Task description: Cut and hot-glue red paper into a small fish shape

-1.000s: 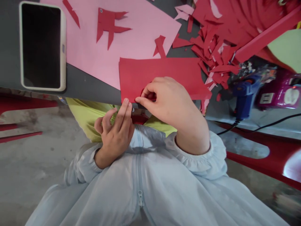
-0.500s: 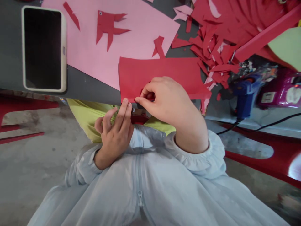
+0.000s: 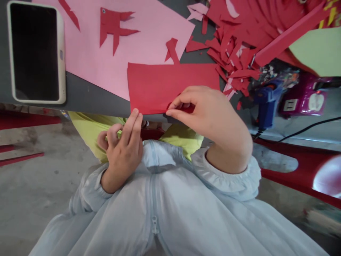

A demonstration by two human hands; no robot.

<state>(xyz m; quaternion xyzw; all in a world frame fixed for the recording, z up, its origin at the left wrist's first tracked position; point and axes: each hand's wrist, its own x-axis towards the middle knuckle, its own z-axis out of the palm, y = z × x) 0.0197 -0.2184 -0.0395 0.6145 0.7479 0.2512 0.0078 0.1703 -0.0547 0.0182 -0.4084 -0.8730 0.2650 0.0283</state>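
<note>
A red paper rectangle [image 3: 154,83] lies along the near edge of the dark table, partly over a pink sheet [image 3: 85,46]. The thumb and fingers of my right hand [image 3: 207,110] pinch its near edge right of the middle. Two outstretched fingertips of my left hand [image 3: 122,149] touch the near left corner, while its other fingers are bent and apart. Above, on the pink sheet, sit a red paper fish [image 3: 112,26] with an eye and a small crossed red piece [image 3: 172,49].
A phone [image 3: 36,53] lies at the left. Red paper scraps [image 3: 234,57] are heaped at the right, beside a blue glue gun [image 3: 268,103], a purple power block [image 3: 305,97] and a black cable [image 3: 301,132]. Red chairs [image 3: 301,170] flank the table.
My right hand has slid rightward along the paper's near edge. My left fingertips remain at the left corner. The whole view has shifted a little, so the table items appear further left.
</note>
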